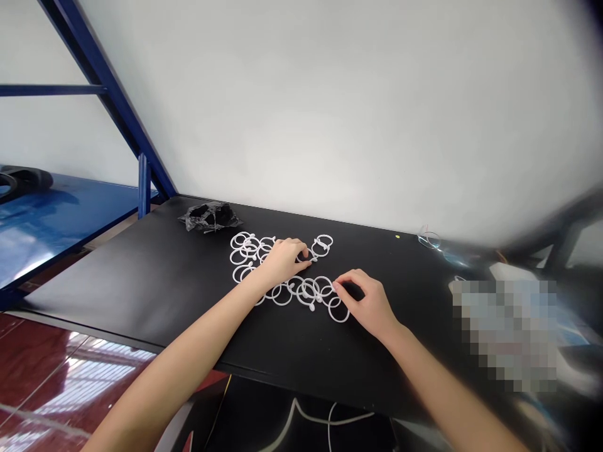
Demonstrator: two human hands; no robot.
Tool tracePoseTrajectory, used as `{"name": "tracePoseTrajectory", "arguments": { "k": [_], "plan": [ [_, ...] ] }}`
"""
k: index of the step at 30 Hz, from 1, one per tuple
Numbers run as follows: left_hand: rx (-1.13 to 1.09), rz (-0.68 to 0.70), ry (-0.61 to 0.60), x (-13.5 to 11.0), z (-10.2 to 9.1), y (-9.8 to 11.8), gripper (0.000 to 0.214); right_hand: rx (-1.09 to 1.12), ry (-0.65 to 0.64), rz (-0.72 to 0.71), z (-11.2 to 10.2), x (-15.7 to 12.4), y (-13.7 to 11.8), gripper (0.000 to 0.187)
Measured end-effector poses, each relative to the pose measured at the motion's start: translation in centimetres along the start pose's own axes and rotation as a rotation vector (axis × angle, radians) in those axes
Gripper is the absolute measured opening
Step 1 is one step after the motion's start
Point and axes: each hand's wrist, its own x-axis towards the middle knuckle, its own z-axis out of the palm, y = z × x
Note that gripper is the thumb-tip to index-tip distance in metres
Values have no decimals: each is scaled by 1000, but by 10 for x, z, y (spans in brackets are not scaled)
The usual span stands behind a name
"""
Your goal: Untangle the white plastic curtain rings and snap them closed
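Observation:
Several white plastic rings [306, 290] lie spread in a loose heap on a black table [141, 282]. My left hand [282, 258] rests palm down on the heap, its fingertips curled onto a ring near the far side. My right hand [367, 301] is at the heap's right edge, thumb and forefinger pinched at a white ring [338, 309] lying on the table.
A crumpled black plastic bag [210, 216] lies at the table's back left. A clear ring-like item [429, 239] sits at the back right. A blue metal frame and shelf [70, 207] stand to the left; a blurred patch covers the right side. White cables hang below the front edge.

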Motion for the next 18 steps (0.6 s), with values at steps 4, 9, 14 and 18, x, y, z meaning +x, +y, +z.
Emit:
{"name": "tracePoseTrajectory", "arguments": {
  "k": [4,9,14,18],
  "plan": [
    [-91,26,74,-1,-6,6,15,40,75,14,2,0,1,9],
    [-388,208,23,-3,-9,19,36,150,142,80,3,1,1,33],
    [-507,273,-57,-5,-9,26,39,190,121,72,2,0,0,18],
    [-485,263,-115,-6,-10,28,36,206,101,49,0,-1,1,17]
  ]
}}
